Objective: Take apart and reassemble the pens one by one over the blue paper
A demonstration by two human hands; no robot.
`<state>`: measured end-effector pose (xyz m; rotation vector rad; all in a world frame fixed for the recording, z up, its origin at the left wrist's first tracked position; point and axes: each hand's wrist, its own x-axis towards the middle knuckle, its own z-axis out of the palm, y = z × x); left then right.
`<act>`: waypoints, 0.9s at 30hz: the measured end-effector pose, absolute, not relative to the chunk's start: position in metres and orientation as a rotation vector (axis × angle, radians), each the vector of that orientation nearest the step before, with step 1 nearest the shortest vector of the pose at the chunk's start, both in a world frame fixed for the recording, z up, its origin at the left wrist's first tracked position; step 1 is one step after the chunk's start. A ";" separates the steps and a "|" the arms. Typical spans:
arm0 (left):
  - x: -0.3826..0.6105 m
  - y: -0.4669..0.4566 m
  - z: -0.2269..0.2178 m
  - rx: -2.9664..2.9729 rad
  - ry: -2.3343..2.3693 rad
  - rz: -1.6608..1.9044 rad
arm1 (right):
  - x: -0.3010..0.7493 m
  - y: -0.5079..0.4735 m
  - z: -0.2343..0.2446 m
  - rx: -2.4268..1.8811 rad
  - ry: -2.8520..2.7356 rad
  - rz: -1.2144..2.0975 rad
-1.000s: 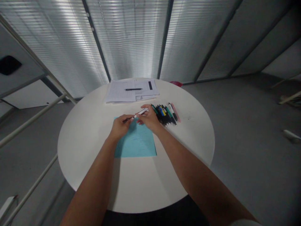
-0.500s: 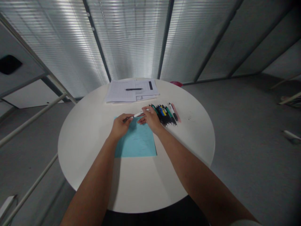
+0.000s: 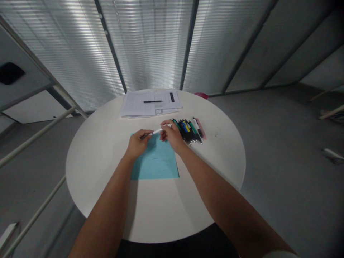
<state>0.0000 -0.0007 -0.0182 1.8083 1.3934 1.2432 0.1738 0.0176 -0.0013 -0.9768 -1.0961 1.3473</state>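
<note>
A white pen (image 3: 157, 132) with a dark end is held between my two hands above the far edge of a light-blue sheet (image 3: 156, 161). My left hand (image 3: 138, 143) pinches its dark end. The fingers of my right hand (image 3: 173, 137) are closed around the white end, with the thumb side toward me. Just right of that hand lies a row of several pens (image 3: 188, 130), mostly black with green, yellow and blue parts. A white-and-black pen (image 3: 198, 127) and a pink one (image 3: 202, 129) lie at the row's right side.
The round white table (image 3: 99, 157) carries a stack of printed papers (image 3: 138, 104) at its far side, with a black pen (image 3: 153, 101) on top. A metal rail (image 3: 34, 134) stands to the left. Window blinds (image 3: 153, 46) rise behind the table.
My right hand's fingers have curled in more around the white pen's end and shifted slightly. My left hand keeps its place and grip.
</note>
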 end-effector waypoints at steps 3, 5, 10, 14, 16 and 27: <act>0.000 -0.001 -0.018 1.806 1.405 1.243 | 0.174 0.016 0.001 -0.956 -1.077 1.390; 0.000 -0.002 -0.017 1.811 1.416 1.231 | 0.173 0.017 0.000 -0.992 -1.065 1.373; 0.001 -0.002 -0.015 1.807 1.407 1.238 | 0.172 0.020 -0.005 -1.063 -1.140 1.279; 0.001 -0.003 -0.014 1.795 1.411 1.231 | 0.173 0.020 -0.006 -1.080 -1.170 1.240; 0.002 -0.003 -0.014 1.797 1.404 1.233 | 0.173 0.018 -0.003 -1.047 -1.145 1.281; 0.003 -0.004 -0.013 1.796 1.435 1.212 | 0.174 0.018 -0.003 -0.957 -1.141 1.322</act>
